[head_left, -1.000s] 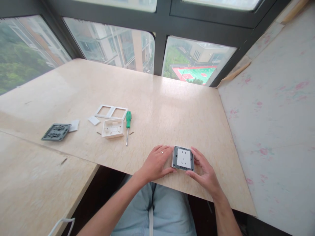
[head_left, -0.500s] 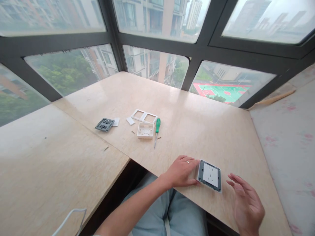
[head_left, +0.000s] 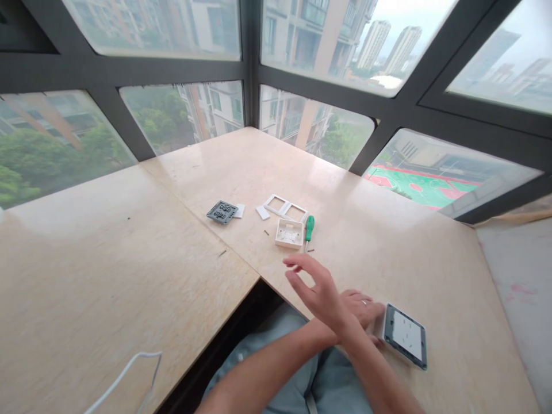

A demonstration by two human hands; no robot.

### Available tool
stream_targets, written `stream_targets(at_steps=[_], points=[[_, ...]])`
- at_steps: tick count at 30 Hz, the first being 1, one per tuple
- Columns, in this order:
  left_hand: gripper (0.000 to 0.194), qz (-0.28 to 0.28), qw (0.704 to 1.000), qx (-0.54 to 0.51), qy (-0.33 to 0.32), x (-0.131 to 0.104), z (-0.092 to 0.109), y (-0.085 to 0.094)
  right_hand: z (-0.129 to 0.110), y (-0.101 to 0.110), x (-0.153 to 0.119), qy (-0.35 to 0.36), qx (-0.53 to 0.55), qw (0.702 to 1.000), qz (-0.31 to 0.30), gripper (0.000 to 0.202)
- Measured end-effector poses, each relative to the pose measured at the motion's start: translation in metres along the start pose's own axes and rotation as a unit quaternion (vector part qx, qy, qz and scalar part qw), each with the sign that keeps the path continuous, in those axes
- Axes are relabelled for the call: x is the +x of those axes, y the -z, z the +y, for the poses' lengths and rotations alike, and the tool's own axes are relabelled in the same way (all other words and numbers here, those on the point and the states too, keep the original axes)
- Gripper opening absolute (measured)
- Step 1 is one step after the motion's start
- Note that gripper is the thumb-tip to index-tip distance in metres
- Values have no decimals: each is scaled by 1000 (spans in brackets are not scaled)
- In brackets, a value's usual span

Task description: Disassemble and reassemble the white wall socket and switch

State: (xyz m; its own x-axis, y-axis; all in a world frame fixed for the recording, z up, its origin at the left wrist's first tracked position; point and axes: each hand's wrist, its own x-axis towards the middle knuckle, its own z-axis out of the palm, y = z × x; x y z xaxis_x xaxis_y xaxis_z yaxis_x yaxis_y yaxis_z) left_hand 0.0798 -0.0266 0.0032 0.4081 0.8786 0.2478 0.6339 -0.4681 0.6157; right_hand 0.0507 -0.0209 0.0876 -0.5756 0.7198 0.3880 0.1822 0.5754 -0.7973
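My left hand (head_left: 362,307) rests on the table at the left side of an assembled socket box (head_left: 405,336), its fingers and thumb against the white side wall. The box has a dark grey frame around a white slotted face. Crossing over my left forearm, my right hand (head_left: 313,284) hangs over the table with fingers and thumb apart and nothing between them. Just beyond its fingers are a green-handled screwdriver (head_left: 309,228) and an open white back box (head_left: 289,233). The screwdriver's tip is hidden behind my right hand.
Behind the back box lie a white double frame (head_left: 285,207) and a small white plate (head_left: 263,213). A grey socket module (head_left: 222,212) overlaps another white piece (head_left: 240,211). Small screws (head_left: 222,253) are scattered nearby. A white cable (head_left: 129,365) lies at the lower left; windows border the table (head_left: 172,276).
My right hand has swung from the right of the socket box across my left arm, toward the screwdriver. My left hand stays at the box. The view has turned left.
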Motion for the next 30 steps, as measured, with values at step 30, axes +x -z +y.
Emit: stream_targets(at_steps=[30], points=[[68,-90,989,-81,-80,11,-26,-2,-2,-36,64,-7,-251,927,-279,18]])
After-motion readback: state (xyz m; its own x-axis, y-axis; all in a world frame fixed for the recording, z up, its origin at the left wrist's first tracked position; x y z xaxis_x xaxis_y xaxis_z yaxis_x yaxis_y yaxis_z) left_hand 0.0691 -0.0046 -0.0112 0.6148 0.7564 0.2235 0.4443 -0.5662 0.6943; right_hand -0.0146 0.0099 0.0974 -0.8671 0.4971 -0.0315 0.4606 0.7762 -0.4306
